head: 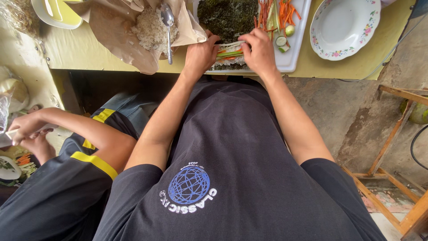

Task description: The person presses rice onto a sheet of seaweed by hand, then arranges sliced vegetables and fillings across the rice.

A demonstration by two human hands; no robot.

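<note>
Both hands grip the roll (pixel 230 54), a seaweed sheet with rice and strips of carrot and green vegetable, at the near edge of the white tray (pixel 294 53). The left hand (pixel 201 54) is curled over its left end and the right hand (pixel 258 51) over its right end, fingers pressed on the filling, likely so the strips stay put while the sheet curls. The roll sits on the tray, close to the person's body, within easy reach.

More seaweed (pixel 227 17) lies flat further back on the tray, with cut vegetables (pixel 278 18) beside it on the right. Left of the tray, brown paper (pixel 111 31) is opened out around rice (pixel 151 29), with a spoon (pixel 168 27) resting in it. A flowered plate (pixel 345 27) stands at the right of the yellow worktop (pixel 356 67). No labels show on any of these. A co-worker's arm (pixel 76 127) is at the left.
</note>
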